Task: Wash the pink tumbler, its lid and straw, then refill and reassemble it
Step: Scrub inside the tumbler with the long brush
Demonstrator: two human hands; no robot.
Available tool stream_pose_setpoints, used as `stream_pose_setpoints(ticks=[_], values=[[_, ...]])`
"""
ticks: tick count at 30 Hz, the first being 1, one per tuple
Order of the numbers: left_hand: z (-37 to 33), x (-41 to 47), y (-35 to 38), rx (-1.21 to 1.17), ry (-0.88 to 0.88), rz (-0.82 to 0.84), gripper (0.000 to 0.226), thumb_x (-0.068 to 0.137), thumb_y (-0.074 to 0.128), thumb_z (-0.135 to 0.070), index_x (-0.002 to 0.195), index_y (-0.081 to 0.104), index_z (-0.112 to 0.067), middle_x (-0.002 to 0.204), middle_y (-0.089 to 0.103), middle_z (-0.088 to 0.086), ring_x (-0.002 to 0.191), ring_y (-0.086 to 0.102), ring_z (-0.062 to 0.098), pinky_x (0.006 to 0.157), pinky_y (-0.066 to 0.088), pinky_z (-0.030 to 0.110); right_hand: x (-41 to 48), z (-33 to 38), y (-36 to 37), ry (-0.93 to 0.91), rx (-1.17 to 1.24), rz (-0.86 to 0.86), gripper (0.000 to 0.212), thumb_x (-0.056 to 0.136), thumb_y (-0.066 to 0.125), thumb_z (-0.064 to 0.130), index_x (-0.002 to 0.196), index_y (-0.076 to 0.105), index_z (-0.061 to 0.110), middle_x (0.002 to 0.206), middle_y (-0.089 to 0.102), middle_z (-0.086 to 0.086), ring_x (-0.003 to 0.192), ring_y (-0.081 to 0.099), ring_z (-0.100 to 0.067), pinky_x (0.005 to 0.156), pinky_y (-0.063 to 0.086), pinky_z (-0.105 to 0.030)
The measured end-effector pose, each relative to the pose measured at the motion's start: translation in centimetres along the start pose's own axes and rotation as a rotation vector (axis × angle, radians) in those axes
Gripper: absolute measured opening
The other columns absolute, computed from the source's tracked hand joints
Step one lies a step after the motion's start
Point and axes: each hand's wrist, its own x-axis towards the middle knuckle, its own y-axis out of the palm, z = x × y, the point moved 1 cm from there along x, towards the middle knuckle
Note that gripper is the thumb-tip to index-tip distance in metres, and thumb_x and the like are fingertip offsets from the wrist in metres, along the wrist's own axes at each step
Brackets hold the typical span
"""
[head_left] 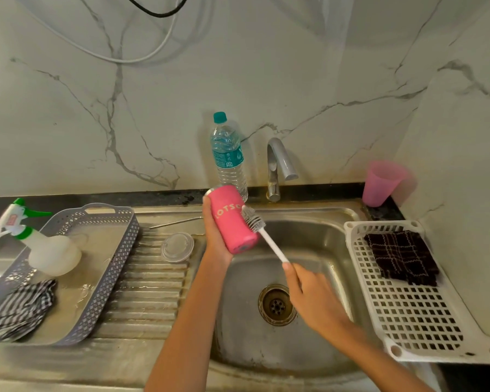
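My left hand (214, 236) grips the pink tumbler (232, 222) from behind and holds it tilted above the left side of the sink (317, 222). My right hand (309, 295) holds the white handle of a bottle brush (262, 233). Its bristle head presses against the tumbler's outer side, near the white lettering. The clear lid (177, 247) lies flat on the ribbed drainboard to the left of the tumbler. A thin metal straw (176, 222) lies on the drainboard behind the lid.
A water bottle (228, 157) and the tap (279, 168) stand behind the sink. At back right is a pink cup (381, 183). A white rack (413, 312) holding a dark cloth (402, 257) is on the right. A grey tray (96, 278) with a spray bottle (40, 244) and striped cloth (17, 309) sits left.
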Motion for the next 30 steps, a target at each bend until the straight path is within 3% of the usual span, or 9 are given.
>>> stream_pose_setpoints(ticks=[4, 7, 11, 14, 16, 20, 26, 28, 30], values=[[2.1, -1.3, 0.8, 0.121, -0.110, 0.098, 0.065, 0.085, 0.049, -0.071, 0.116, 0.059, -0.015, 0.088, 0.073, 0.009, 0.077, 0.070, 0.023, 0.071, 0.059, 0.036, 4.4, 0.9, -1.2, 0.029, 0.081, -0.099, 0.039, 0.102, 0.030, 0.042, 0.087, 0.057, 0.019, 0.057, 0.054, 0.000, 0.053, 0.052, -0.018, 0.050, 0.037, -0.034], [1.5, -0.5, 0.9, 0.069, -0.034, 0.014, 0.067, 0.085, 0.050, -0.072, 0.120, 0.057, -0.016, 0.089, 0.073, 0.008, 0.078, 0.071, 0.024, 0.072, 0.059, 0.037, 3.8, 0.9, -0.1, 0.019, 0.073, -0.074, 0.039, 0.102, 0.029, 0.042, 0.079, 0.053, 0.022, 0.055, 0.051, 0.002, 0.049, 0.050, -0.015, 0.043, 0.035, -0.025], [0.4, -0.1, 0.0, -0.012, -0.018, -0.016, 0.063, 0.086, 0.050, -0.070, 0.117, 0.058, -0.015, 0.080, 0.074, 0.008, 0.071, 0.072, 0.024, 0.062, 0.060, 0.035, 0.6, 0.1, 0.9, 0.012, 0.076, -0.007, 0.044, 0.101, 0.028, 0.046, 0.074, 0.051, 0.019, 0.052, 0.048, 0.002, 0.051, 0.053, -0.021, 0.051, 0.043, -0.038], [2.7, -1.5, 0.1, 0.079, -0.161, 0.083, 0.061, 0.086, 0.052, -0.069, 0.113, 0.060, -0.014, 0.084, 0.072, 0.010, 0.073, 0.071, 0.024, 0.068, 0.060, 0.037, 3.8, 1.0, -0.4, 0.017, 0.098, -0.060, 0.039, 0.102, 0.030, 0.043, 0.073, 0.050, 0.025, 0.055, 0.049, 0.005, 0.049, 0.049, -0.010, 0.046, 0.034, -0.024], [3.5, -1.6, 0.2, 0.082, -0.182, 0.059, 0.066, 0.082, 0.056, -0.071, 0.118, 0.059, -0.015, 0.089, 0.073, 0.010, 0.078, 0.071, 0.025, 0.074, 0.058, 0.039, 5.0, 1.5, -0.8, 0.031, 0.139, -0.078, 0.039, 0.103, 0.030, 0.041, 0.070, 0.047, 0.028, 0.057, 0.050, 0.005, 0.054, 0.050, -0.009, 0.052, 0.033, -0.027], [1.9, -0.1, 0.0, -0.031, -0.055, -0.054, 0.072, 0.082, 0.054, -0.073, 0.125, 0.055, -0.015, 0.099, 0.071, 0.013, 0.081, 0.072, 0.028, 0.071, 0.060, 0.041, 0.7, 0.0, 1.1, 0.031, 0.068, -0.002, 0.043, 0.100, 0.030, 0.047, 0.068, 0.045, 0.023, 0.051, 0.044, 0.006, 0.049, 0.044, -0.016, 0.051, 0.038, -0.036], [3.3, -1.6, 0.4, -0.071, -0.176, 0.130, 0.065, 0.086, 0.049, -0.071, 0.112, 0.060, -0.013, 0.088, 0.071, 0.010, 0.074, 0.070, 0.024, 0.067, 0.060, 0.035, 3.8, 0.6, -0.4, 0.052, 0.115, -0.084, 0.037, 0.101, 0.031, 0.044, 0.078, 0.054, 0.026, 0.057, 0.051, 0.003, 0.057, 0.052, -0.019, 0.055, 0.036, -0.033], [3.4, -1.6, 0.3, -0.081, -0.158, 0.127, 0.064, 0.085, 0.048, -0.072, 0.108, 0.062, -0.014, 0.086, 0.071, 0.009, 0.074, 0.069, 0.023, 0.067, 0.059, 0.034, 4.3, 0.8, -0.2, 0.038, 0.093, -0.083, 0.039, 0.102, 0.030, 0.043, 0.087, 0.059, 0.022, 0.058, 0.051, 0.003, 0.061, 0.054, -0.023, 0.056, 0.037, -0.034], [3.3, -1.3, -0.2, -0.067, -0.123, 0.101, 0.062, 0.086, 0.047, -0.071, 0.108, 0.061, -0.015, 0.086, 0.072, 0.007, 0.073, 0.070, 0.021, 0.065, 0.059, 0.033, 3.9, 0.6, 0.1, 0.028, 0.081, -0.076, 0.040, 0.102, 0.030, 0.043, 0.082, 0.056, 0.019, 0.057, 0.050, 0.003, 0.061, 0.052, -0.023, 0.056, 0.037, -0.035]])
